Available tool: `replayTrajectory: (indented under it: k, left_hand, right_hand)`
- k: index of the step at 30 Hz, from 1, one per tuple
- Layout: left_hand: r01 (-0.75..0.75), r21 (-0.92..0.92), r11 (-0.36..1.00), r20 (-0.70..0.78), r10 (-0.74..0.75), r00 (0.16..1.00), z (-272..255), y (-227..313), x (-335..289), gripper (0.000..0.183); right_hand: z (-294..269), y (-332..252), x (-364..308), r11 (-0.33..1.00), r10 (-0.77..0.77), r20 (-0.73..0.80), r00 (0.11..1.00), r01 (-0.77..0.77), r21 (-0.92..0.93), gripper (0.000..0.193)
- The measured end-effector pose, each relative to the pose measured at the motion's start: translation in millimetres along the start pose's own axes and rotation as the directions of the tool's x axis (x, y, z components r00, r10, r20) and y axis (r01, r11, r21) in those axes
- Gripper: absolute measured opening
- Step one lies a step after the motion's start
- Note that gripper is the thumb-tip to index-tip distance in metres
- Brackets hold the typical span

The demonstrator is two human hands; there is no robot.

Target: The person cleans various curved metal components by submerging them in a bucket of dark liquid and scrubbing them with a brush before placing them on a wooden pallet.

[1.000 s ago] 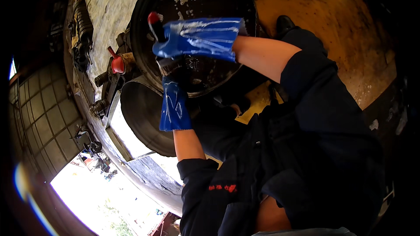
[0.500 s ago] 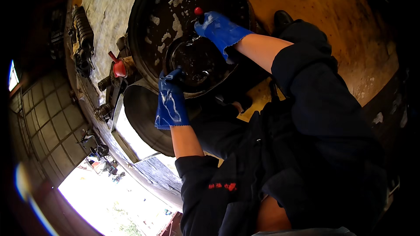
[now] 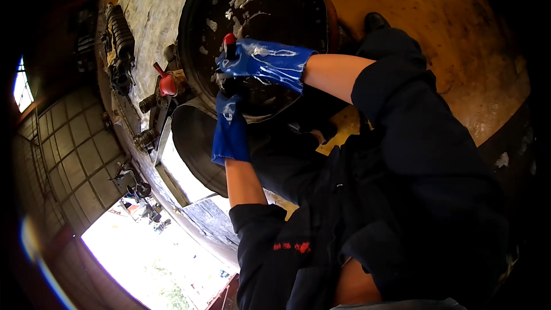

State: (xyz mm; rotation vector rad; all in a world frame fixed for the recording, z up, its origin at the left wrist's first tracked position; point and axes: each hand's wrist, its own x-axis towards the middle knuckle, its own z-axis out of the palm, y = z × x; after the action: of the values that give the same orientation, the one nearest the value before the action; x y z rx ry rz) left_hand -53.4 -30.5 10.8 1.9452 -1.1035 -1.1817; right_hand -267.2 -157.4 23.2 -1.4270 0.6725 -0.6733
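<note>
The tub [image 3: 287,14] looks wet and shiny. The right glove [image 3: 242,58] over it looks rubbery, glossy; the red scoop [image 3: 167,85] left of it, smooth.

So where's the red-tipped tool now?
In the head view, upper left of centre, the red-tipped tool is in the right hand, over the dark basin.

red lettering [image 3: 291,247] | on dark jacket [image 3: 373,212] | too small to read

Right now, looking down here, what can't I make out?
Head view:
Left hand: fingers unclear, dark just below the right hand.
Red-tipped tool: other end blurred, dark between the hands.
Dark round pan: cut off by the upper edge.
Lower round vessel: partly behind the left hand.
</note>
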Motion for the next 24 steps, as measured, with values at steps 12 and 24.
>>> replayTrajectory:
  k: [12,24]
  left_hand:
    - [0.107,-0.218,0.970,-0.264,-0.164,0.950,25,-4,6,0.051]
    - [0.018,-0.543,0.840,-0.274,-0.197,0.941,40,-6,4,0.051]
  right_hand:
    - [-34,37,-7,0.949,0.130,-0.354,0.926,-0.013,0.314,0.036]
    - [-18,29,10,0.966,0.245,-0.295,0.923,-0.206,0.158,0.038]
